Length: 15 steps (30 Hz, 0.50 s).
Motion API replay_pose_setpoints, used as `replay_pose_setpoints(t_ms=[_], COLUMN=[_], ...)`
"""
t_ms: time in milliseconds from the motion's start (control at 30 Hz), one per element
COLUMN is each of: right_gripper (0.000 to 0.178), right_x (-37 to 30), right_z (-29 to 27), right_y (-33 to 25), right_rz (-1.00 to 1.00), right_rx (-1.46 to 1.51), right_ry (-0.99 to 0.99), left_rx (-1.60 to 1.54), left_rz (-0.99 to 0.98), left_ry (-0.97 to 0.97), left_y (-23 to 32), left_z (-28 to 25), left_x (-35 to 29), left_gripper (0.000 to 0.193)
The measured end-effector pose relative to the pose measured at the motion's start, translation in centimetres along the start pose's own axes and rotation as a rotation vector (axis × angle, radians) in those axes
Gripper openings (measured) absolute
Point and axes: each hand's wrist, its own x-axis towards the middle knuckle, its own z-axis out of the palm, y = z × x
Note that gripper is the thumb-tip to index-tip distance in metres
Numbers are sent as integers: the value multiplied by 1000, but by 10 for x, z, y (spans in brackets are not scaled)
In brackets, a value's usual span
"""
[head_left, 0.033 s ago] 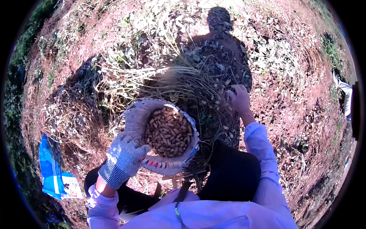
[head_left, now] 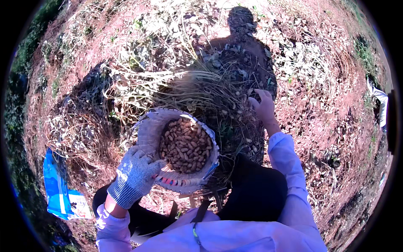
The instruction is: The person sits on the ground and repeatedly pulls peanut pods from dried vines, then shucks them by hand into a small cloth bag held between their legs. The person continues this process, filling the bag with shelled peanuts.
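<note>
A round woven basket (head_left: 145, 132) with a stitched rim sits between my knees. Inside it lies a heap of unshelled peanuts (head_left: 187, 145). My left hand (head_left: 137, 170), in a grey knitted glove, grips the basket's near-left rim, thumb toward the inside. Beyond and to the right of the basket is my bare right hand (head_left: 264, 107), thumb and fingers apart, with nothing visible in it. It hovers at the right edge of a pile of pulled peanut plants (head_left: 201, 90), whose roots and pods lie in shadow beside the fingers.
A blue and white plastic bag (head_left: 58, 189) lies on the ground at the left. Dry stalks and leaves (head_left: 312, 71) cover much of the reddish soil. At the far right edge there is a white cloth or sack (head_left: 381, 103). My shadow falls across the plants ahead.
The fingers of my right hand have spread slightly apart. My left hand and the basket stay where they were.
</note>
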Motion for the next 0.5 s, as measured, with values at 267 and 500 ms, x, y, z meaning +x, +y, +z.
replay_pose_setpoints(t_ms=[267, 500], right_gripper=[89, 68], right_x=[8, -28], right_z=[59, 65], right_y=[-33, -24], right_rz=[80, -165], right_rx=[-210, -307], right_ry=[-365, -175], left_rx=[-31, -33], left_rz=[-34, -22], left_ry=[-96, -125], left_y=[4, 5], left_z=[-11, -16], left_x=[8, 10], left_gripper=[50, 56])
